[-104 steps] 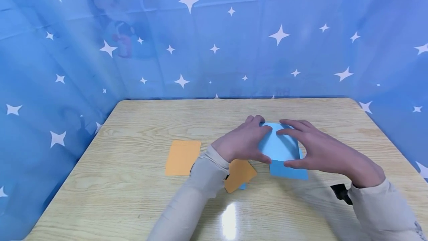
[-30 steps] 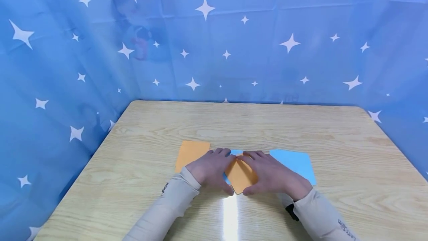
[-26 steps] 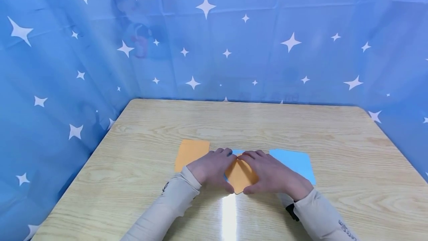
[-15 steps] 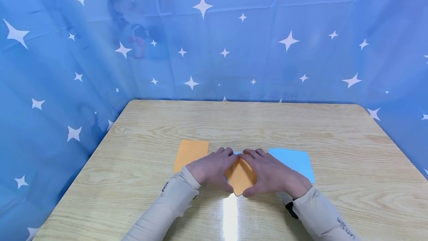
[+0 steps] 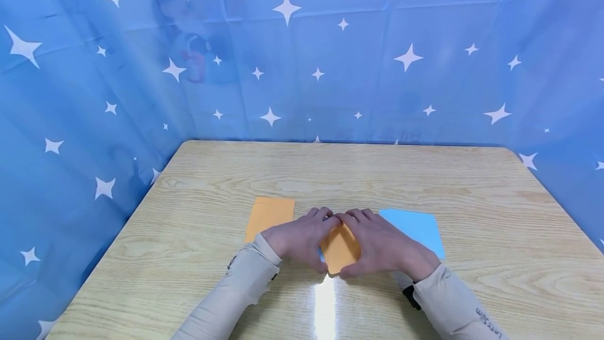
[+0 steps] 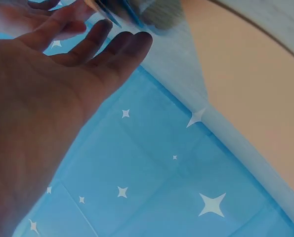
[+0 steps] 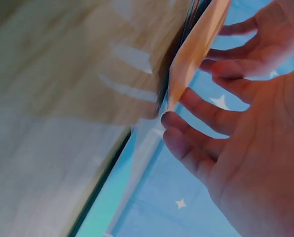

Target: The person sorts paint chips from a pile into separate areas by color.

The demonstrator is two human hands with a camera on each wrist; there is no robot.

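Between my two hands at the table's middle lies a small stack of square paper sheets, an orange sheet (image 5: 341, 251) on top and a sliver of a blue sheet (image 5: 322, 255) showing at its left edge. My left hand (image 5: 302, 241) cups the stack's left side, fingers toward the back, thumb toward the front corner. Opposite it, my right hand (image 5: 379, 246) frames the right side the same way. In the right wrist view, extended fingertips (image 7: 189, 101) touch the orange sheet's edge. The left wrist view shows loosely stretched fingers (image 6: 132, 47) close to the sheet edges.
Orange paper sheets (image 5: 271, 216) lie left of my hands, partly behind the left hand. Light blue sheets (image 5: 414, 229) lie to the right, partly behind the right hand. The wooden table (image 5: 330, 174) ends at a blue starry curtain (image 5: 302, 93).
My hands have moved left from the light blue sheets to the orange-topped stack. Over the last second the stack turned slightly, and the blue strip at its back edge dropped out of sight.
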